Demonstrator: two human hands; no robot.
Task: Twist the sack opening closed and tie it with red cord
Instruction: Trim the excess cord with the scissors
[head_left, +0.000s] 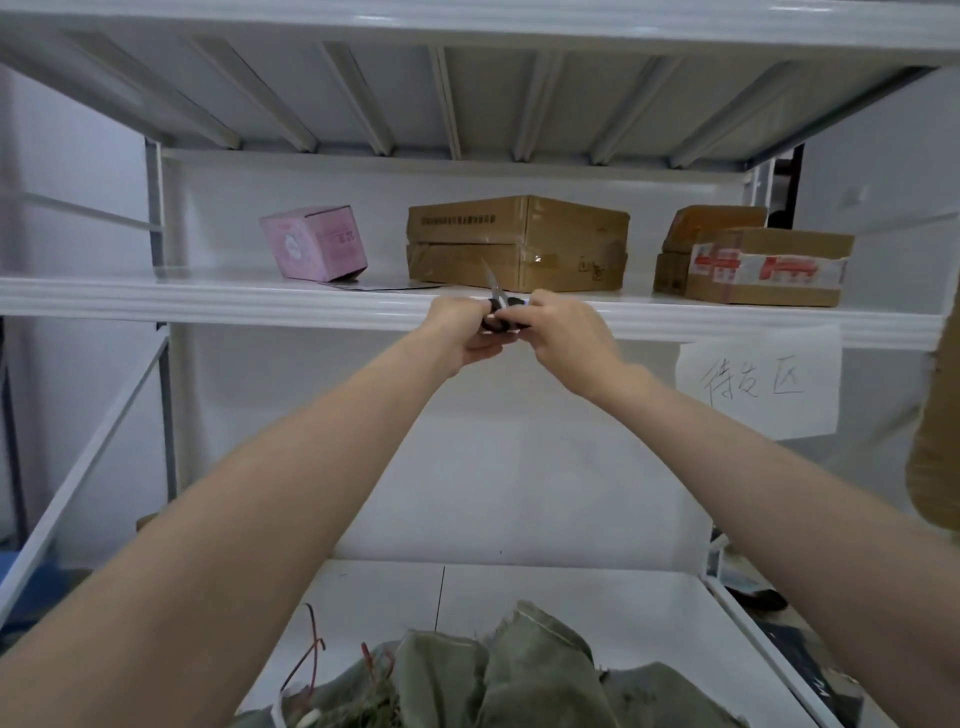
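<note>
White metal racking fills the view. Its middle shelf carries a pink box, a stack of brown cartons and a taped carton, and a handwritten paper sign hangs from its edge.

Both my hands are together at that shelf's front lip. My left hand and right hand curl round the dark handles of a pair of scissors, whose blade points up and away from me.

The sack lies well below on the lower shelf, crumpled, with the red cord looping loose at its left. I cannot tell whether its mouth is tied yet, since it runs out of view.

I judge the scissors are for the cord. To do this well, I should:
- settle them in one hand with the blades shut and the tip kept away from my other wrist
- bring them down slowly
- keep the free hand for gripping the twisted neck
- cut only a loose tail of cord, clear of any knot and of the sack's weave
</note>
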